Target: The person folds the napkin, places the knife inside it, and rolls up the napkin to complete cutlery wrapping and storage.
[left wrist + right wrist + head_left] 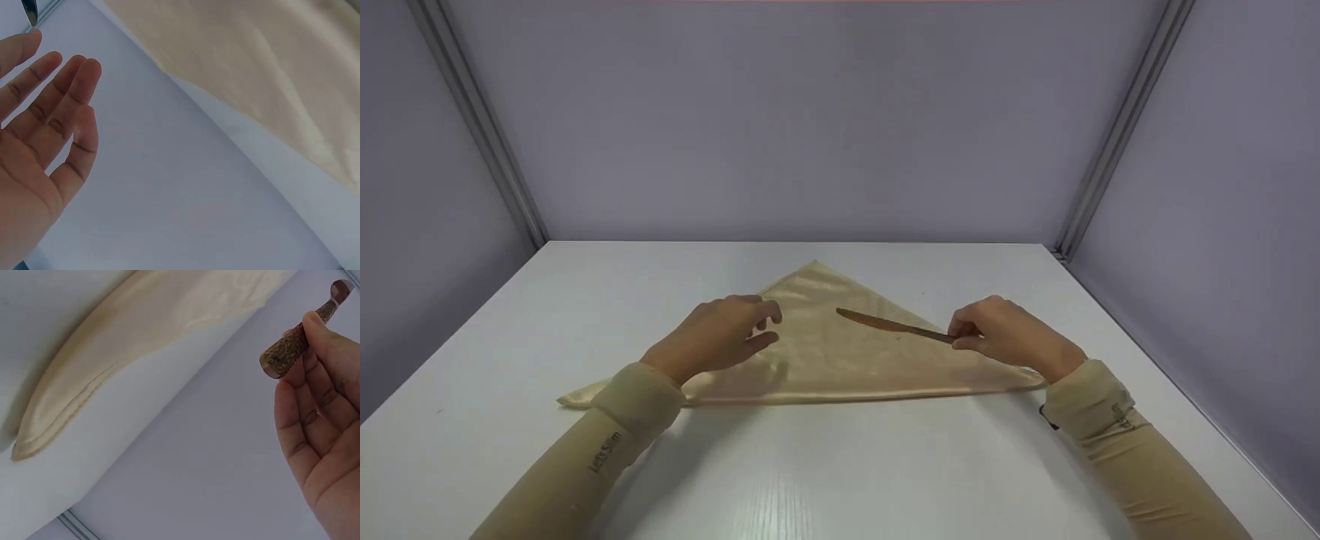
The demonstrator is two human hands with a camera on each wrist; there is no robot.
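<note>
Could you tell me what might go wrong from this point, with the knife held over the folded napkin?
The right hand pinches the knife only at the handle end, so it could tip or slip from the fingers. The blade points across the napkin, so it might snag or drag the smooth fabric and spoil the triangular fold. The left hand hovers open near the blade tip and holds nothing down, so the cloth could slide on the white table.

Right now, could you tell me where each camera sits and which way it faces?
Head: worn high, looking down at the table, the cloth, both hands and sleeves.
Left wrist: by the left hand, open palm showing, facing the cloth.
Right wrist: by the right hand, which pinches the knife, facing the cloth.
All three share the cloth.
</note>
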